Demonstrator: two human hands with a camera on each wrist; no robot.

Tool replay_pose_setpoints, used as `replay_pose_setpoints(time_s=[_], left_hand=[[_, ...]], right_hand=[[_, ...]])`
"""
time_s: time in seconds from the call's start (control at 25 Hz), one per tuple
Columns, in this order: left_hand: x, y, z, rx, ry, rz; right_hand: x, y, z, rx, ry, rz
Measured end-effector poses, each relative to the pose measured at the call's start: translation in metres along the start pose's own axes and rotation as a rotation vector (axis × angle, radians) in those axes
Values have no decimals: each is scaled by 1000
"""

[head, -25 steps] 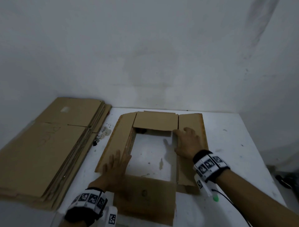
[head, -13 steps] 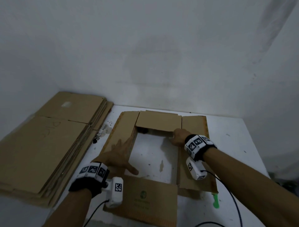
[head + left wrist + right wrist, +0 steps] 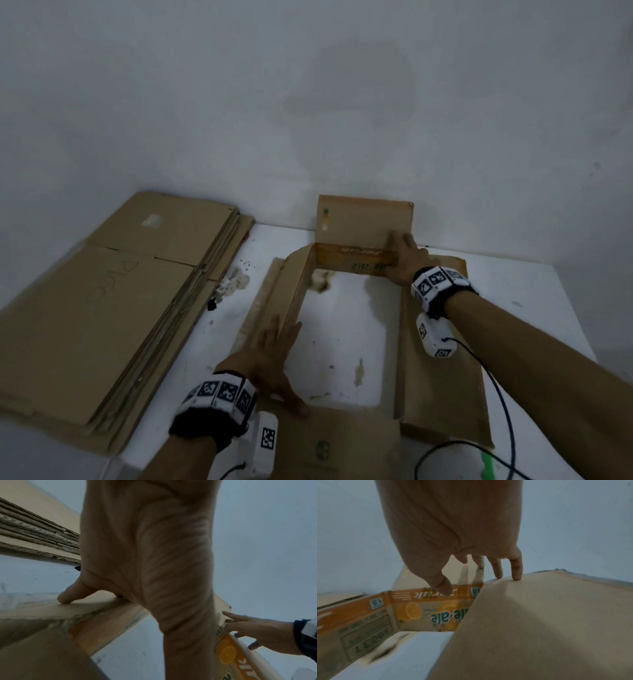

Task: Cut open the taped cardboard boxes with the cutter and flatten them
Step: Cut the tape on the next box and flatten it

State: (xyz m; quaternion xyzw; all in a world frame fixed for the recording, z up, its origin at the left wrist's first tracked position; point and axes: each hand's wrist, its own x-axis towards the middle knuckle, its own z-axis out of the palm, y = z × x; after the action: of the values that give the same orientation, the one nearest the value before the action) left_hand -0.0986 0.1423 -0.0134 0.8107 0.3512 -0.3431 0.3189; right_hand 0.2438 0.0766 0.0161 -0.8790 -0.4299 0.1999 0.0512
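With the box [image 3: 346,342] standing open as a bottomless sleeve mid-counter, its long axis runs from the near edge toward the wall [image 3: 308,102]. My left hand [image 3: 274,363] lies flat, fingers straight, on the left panel; my right hand [image 3: 404,260], fingers extended and closed on nothing, touches the far right corner beside the upright far flap [image 3: 363,219]. I judge the collapse goes sideways. The flattened stack [image 3: 102,301] crowds the left edge; bare counter [image 3: 534,301] lies right.
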Motion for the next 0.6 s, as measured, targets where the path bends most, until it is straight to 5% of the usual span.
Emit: replay_pose_setpoints(time_s=[0.24,0.48,0.6], left_hand=[[1,5,-1,24,-37,-19],[12,-4,4,-27,-27,-2],[13,-5,10,-42,61,54]], right_hand=[[17,12,7,-42,-79,-2],[-44,38,27,507,405,76],[-100,69,48,697,378,305]])
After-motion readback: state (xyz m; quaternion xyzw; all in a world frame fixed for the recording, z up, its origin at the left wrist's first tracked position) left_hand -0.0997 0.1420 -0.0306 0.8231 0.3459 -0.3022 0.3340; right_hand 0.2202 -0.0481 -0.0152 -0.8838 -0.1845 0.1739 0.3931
